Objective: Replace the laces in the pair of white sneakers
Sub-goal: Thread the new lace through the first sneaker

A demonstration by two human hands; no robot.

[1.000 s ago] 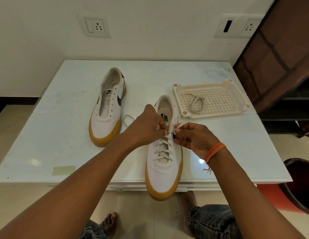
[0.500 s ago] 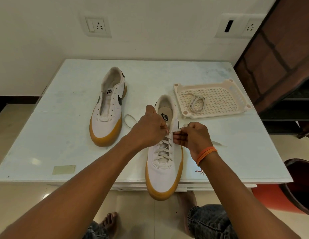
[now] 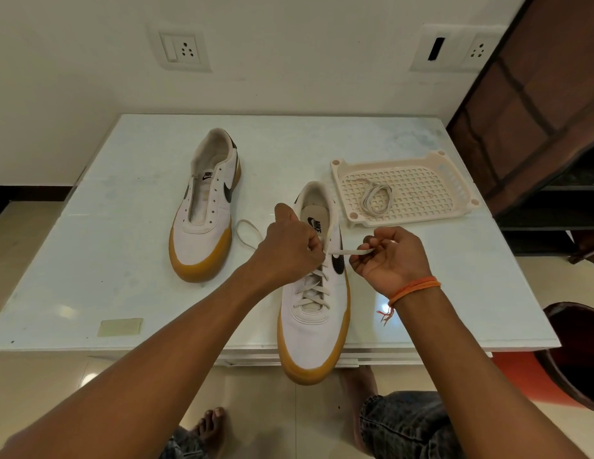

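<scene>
The right hand [image 3: 393, 256] is pinching the lace [image 3: 352, 252] taut while the left hand [image 3: 290, 248] is gripping — seemingly — its other end at the near shoe [image 3: 317, 313], which is getting its top eyelets laced — the far shoe [image 3: 208, 207] is lying bare, a coiled lace [image 3: 375, 198] waiting.

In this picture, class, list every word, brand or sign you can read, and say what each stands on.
"NIKE", with a swoosh under it: on the tongue label of the unlaced sneaker.
"NIKE", with a swoosh beside it: on the insole of the laced sneaker.
A black swoosh, no words: on the side of each sneaker.
Nothing readable on the tray or the wall sockets.
</scene>
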